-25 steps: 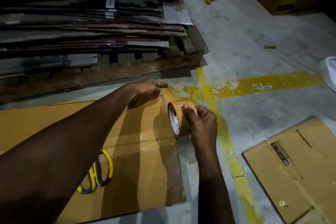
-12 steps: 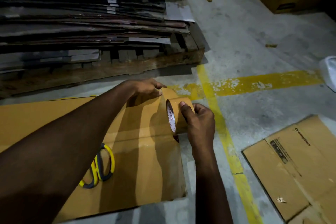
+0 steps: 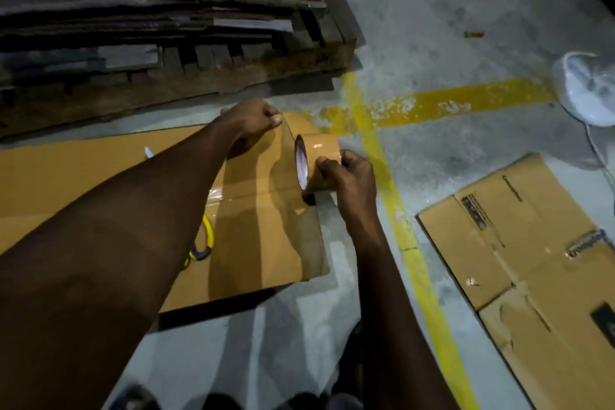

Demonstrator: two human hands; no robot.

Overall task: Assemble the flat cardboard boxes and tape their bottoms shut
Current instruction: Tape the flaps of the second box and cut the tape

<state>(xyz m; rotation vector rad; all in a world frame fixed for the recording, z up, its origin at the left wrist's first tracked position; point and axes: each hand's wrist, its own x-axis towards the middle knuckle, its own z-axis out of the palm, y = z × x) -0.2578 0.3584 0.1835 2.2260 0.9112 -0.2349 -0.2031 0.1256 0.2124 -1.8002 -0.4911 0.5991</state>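
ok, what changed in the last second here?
Little. The left hand curled its fingers tighter round the tape end; earlier one finger lay stretched out. The right hand still grips the tape roll at the same spot by the right edge of the flat cardboard. The scissors and cardboard have not moved; the view itself shifted.

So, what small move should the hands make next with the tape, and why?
Probably the left hand should press the tape end down on the cardboard: it pinches the free end near the far edge, the right hand grips the tape roll, and the short stretch between them looks unstuck.
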